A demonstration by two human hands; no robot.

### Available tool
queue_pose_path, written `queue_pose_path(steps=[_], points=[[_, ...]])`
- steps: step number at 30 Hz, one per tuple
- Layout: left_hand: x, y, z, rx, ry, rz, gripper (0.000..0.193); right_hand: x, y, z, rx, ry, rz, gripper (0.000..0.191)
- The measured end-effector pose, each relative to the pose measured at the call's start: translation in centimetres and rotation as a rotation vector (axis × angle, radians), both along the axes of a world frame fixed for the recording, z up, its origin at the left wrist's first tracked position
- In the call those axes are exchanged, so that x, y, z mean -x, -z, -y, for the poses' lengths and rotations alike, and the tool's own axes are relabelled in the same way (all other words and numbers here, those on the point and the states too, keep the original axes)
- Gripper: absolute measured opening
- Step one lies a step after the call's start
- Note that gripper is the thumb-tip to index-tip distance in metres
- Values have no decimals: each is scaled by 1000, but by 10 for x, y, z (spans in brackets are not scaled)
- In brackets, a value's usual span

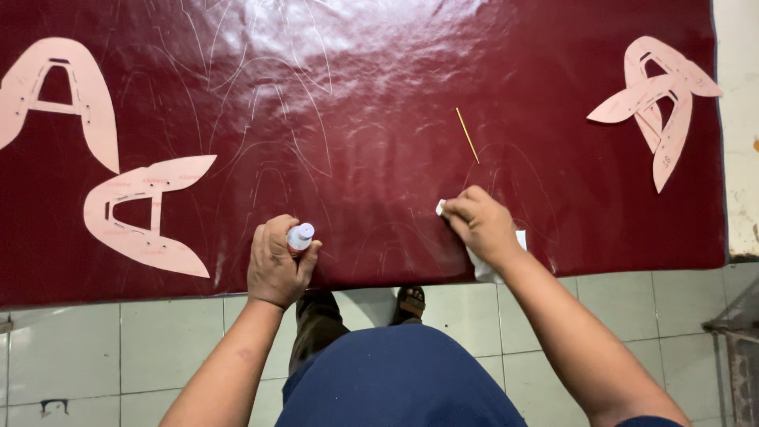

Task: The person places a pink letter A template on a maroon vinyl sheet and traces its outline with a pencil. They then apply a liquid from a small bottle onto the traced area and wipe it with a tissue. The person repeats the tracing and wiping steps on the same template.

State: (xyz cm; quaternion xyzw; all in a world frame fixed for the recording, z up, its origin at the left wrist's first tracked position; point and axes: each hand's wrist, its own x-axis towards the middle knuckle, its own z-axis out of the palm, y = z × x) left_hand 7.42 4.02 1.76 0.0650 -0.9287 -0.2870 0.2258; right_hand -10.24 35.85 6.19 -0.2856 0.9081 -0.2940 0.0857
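Left hand (275,265) has its fingers wrapped tight around a small bottle (300,236) near the front edge of the dark red sheet (379,95). Right hand (481,225) presses a white cloth (484,267) flat onto the sheet (fingers curled over it), with pink patterns (146,215) lying off to both sides.

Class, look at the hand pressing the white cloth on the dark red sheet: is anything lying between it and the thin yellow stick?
Nothing visible: only bare dark red sheet lies between the right hand, on the white cloth, and the yellow stick.
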Motion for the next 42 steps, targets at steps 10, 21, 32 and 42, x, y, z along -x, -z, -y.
queue_pose_path(steps=[10, 21, 32, 42], points=[[-1, -1, 1, 4, 7, 12, 53, -38, -6, -19, -129, -50, 39, 11], [-1, 1, 1, -16, 3, 26, 53, -39, -8, -1, -52, -86, -7, 11], [-1, -1, 0, -15, 5, -6, 53, -28, -7, 12, -90, -203, -72, 13], [-1, 1, 2, -22, 8, 20, 54, -3, 0, 43, 18, -179, -94, 11]])
